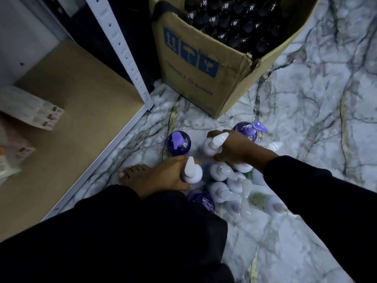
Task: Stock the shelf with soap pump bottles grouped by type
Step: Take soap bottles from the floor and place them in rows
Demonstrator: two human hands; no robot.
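Observation:
Several pump bottles stand in a cluster on the marble floor (306,99). My left hand (169,172) grips a white pump bottle (192,173) around its neck at the cluster's left edge. My right hand (232,149) grips another white pump bottle (212,145) just below its pump head. Purple bottles stand at the left (178,142), at the back right (247,129) and near my sleeve (203,200). More white bottles (221,171) and a greenish one (258,198) crowd under my right forearm, partly hidden. The shelf board (81,111) lies to the left.
A cardboard box (204,74) full of dark bottles (234,21) stands behind the cluster. A perforated metal upright (124,52) marks the shelf's corner. Small pale cartons (32,108) sit on the shelf's left side. A bare foot (132,172) rests beside my left hand.

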